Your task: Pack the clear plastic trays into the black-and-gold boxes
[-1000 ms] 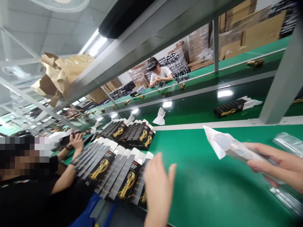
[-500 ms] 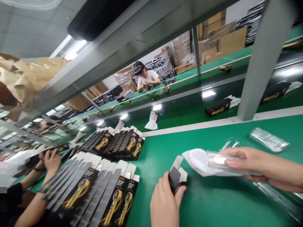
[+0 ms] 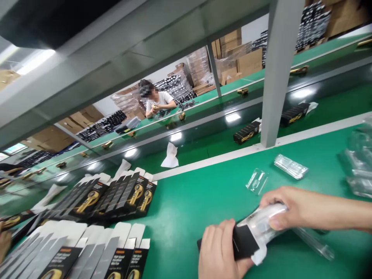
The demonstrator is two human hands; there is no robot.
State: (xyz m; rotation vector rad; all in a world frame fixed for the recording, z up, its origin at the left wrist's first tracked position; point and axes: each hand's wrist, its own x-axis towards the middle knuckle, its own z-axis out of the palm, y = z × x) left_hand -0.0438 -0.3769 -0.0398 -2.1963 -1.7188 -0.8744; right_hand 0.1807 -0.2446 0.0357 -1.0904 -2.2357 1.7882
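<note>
My left hand (image 3: 216, 250) is wrapped around a small black carton (image 3: 246, 241), whose white end flap sticks out toward the right. My right hand (image 3: 287, 209) grips a bagged item in clear plastic (image 3: 263, 224), and its left end is in the mouth of the carton. What lies inside the wrapping is hard to make out. Beneath my right wrist lies a long clear plastic tray (image 3: 315, 242) on the green bench. Two more clear plastic pieces, a small tray (image 3: 257, 181) and a stack of trays (image 3: 290, 166), lie beyond the right hand.
Rows of open black mini fan cartons (image 3: 120, 255) stand at left, more cartons (image 3: 139, 193) behind. A grey post (image 3: 274, 77) rises from the bench's back rail. Beyond it, a conveyor carries packed cartons (image 3: 247, 131) and white bags (image 3: 170, 155). A co-worker (image 3: 158, 99) sits across.
The wrapped item has come left and down from above the bench into the carton's mouth. My left hand has tipped the carton over toward it. The view has swung right.
</note>
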